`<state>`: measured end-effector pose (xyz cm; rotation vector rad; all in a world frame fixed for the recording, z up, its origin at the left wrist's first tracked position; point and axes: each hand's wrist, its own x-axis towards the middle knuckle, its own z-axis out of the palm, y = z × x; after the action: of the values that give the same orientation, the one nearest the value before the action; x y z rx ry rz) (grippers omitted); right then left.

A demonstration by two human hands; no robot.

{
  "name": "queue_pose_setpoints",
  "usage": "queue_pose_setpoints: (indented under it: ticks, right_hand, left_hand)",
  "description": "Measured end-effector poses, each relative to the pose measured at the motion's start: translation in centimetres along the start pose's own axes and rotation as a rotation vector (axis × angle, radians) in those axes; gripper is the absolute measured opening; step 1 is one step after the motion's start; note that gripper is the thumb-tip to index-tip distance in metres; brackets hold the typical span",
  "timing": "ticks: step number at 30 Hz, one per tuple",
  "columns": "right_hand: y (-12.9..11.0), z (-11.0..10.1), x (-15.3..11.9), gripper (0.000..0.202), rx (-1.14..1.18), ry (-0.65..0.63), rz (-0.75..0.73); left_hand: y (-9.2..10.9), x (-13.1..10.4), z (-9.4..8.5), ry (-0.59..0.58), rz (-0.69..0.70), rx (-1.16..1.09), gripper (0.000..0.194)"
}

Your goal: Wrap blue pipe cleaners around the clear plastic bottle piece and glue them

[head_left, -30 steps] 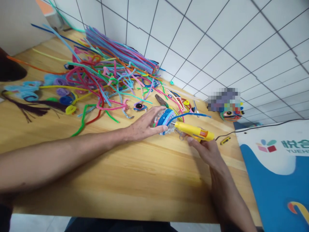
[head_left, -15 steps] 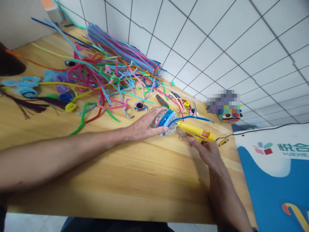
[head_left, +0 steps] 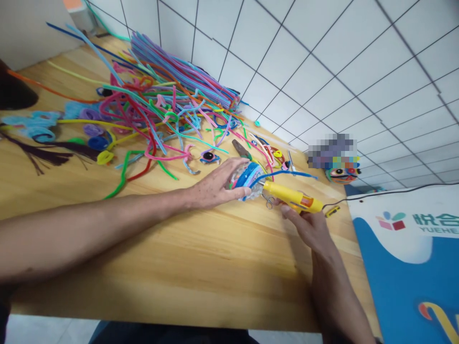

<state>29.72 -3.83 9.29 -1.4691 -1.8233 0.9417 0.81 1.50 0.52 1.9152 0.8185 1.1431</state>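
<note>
My left hand [head_left: 224, 184] is closed round a clear rounded piece wrapped with bands of pipe cleaner [head_left: 247, 177], mostly blue, with some pink and purple. From it a loose blue pipe cleaner [head_left: 287, 174] sticks out to the right. My right hand [head_left: 306, 222] grips a yellow glue gun [head_left: 287, 193]. The gun's metal nozzle points left and meets the right side of the wrapped piece. Just below the nozzle lie small scissors [head_left: 268, 202], their handle rings showing. Pliers [head_left: 241, 149] rest right behind my left fingers.
Loose pipe cleaners [head_left: 139, 114] and a thick bundle of them [head_left: 186, 71] cover the back left of the wooden table [head_left: 201, 267]. A decorated face ornament [head_left: 342, 172] stands far right, near a small yellow cutter [head_left: 333, 211]. The gun's black cord [head_left: 387, 189] runs right. Behind rises a tiled wall [head_left: 294, 62].
Almost nothing differs. The glue gun has shifted very slightly to the right, its nozzle still at the wrapped piece; my left hand keeps its place.
</note>
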Motion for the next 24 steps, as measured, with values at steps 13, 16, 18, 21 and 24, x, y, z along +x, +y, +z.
queue_pose_setpoints:
  ticks: [13,16,18,21,24]
  right_hand:
    - [-0.03,-0.10,0.04,0.034,-0.072,0.004,-0.084]
    - [0.10,-0.21,-0.06,0.034,-0.069,-0.020,-0.089]
    - [0.19,-0.21,-0.11,0.035,-0.070,-0.037,-0.091]
    - [0.29,-0.07,-0.07,0.034,-0.072,-0.025,-0.102]
    - [0.53,0.05,-0.02,0.033,-0.061,-0.044,-0.102]
  left_hand:
    - [0.20,0.07,-0.27,-0.024,-0.009,0.030,0.074]
    - [0.11,0.07,-0.27,-0.024,-0.005,0.037,0.075]
    - [0.06,0.03,-0.29,-0.026,-0.002,0.040,0.075]
    - [0.09,-0.05,-0.35,-0.027,0.000,0.042,0.075]
    - [0.32,-0.10,-0.52,-0.035,-0.019,0.047,0.075]
